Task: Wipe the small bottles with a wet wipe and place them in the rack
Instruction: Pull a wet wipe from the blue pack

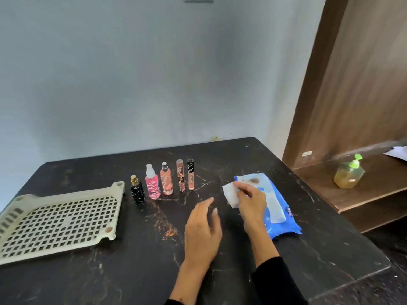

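Several small bottles stand in a row on the dark table: a black one with a gold cap [137,190], a pink spray bottle [152,182], a peach bottle [166,180], a slim clear tube [180,175] and a slim tube with a black cap [190,174]. A beige perforated rack [59,219] lies flat at the left. My right hand [251,203] pinches a white wet wipe [230,193] just above the blue wipes pack [275,208]. My left hand [203,230] hovers over the table with relaxed fingers, holding nothing.
The table [136,269] ends at the right, where a wooden shelf [374,190] carries a yellow soap dispenser with a green pump [349,172]. A grey wall stands behind the table.
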